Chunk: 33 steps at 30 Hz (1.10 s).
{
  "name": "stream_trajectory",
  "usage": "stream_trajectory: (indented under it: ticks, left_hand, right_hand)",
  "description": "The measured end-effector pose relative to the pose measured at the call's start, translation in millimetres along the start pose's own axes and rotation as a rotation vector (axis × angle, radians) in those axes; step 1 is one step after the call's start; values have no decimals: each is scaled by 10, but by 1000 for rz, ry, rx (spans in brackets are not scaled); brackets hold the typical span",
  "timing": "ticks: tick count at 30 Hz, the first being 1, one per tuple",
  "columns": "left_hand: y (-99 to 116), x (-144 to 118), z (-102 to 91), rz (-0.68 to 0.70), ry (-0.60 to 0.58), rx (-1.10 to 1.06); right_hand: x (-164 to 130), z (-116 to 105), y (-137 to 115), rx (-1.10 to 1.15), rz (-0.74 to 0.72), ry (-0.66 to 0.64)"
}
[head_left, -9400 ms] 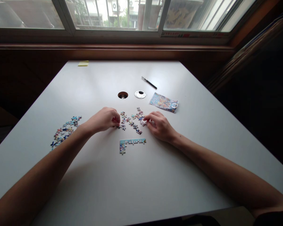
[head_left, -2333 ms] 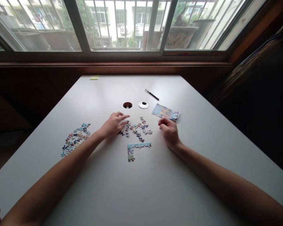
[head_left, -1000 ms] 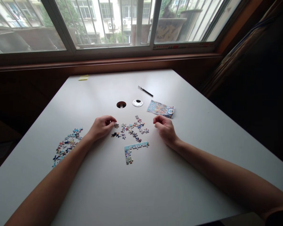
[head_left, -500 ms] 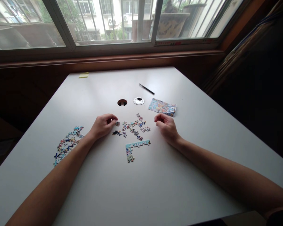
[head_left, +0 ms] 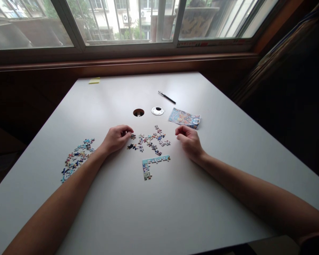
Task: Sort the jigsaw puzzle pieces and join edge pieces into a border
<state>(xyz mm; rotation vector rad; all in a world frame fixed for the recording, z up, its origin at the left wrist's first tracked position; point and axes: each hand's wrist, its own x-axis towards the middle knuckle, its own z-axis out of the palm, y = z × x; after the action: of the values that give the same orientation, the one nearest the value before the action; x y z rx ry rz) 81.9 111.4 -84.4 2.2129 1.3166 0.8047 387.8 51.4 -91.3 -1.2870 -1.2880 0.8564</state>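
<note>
While resting on the white table (head_left: 159, 212), left hand (head_left: 116, 137) curled loosely at the left edge of the loose puzzle pieces (head_left: 150, 140), fingertips bent in toward the thumb right beside a small piece (head_left: 133, 136); cannot tell whether anything is pinched. Right hand (head_left: 189, 141) curled into a loose fist just right of the same scatter, knuckles up, touching none of the pieces, nothing visibly held. Nearer than the scatter, between the two forearms, a joined L-shaped corner section (head_left: 152, 163) flat on the table. Well to the left, a second pile of pieces (head_left: 77, 158). Beyond the hands, a printed picture card (head_left: 184, 118), a round cap (head_left: 157, 111), a round hole (head_left: 138, 112), a pen (head_left: 167, 97), and a yellow note (head_left: 94, 80) near the far edge.
</note>
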Motion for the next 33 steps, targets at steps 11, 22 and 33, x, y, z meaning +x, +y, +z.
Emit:
stream_trajectory:
  ticks: [11, 22, 33]
  left_hand:
    - [-26, 1, 5, 4, 5, -12]
    - [-10, -1, 7, 13, 12, -25]
    - [-15, -6, 8, 0, 6, -24]
  right_hand:
    - [2, -3, -1, -23, -19, 4]
    - [2, 1, -7, -18, -24, 5]
    - [0, -4, 5, -16, -22, 4]
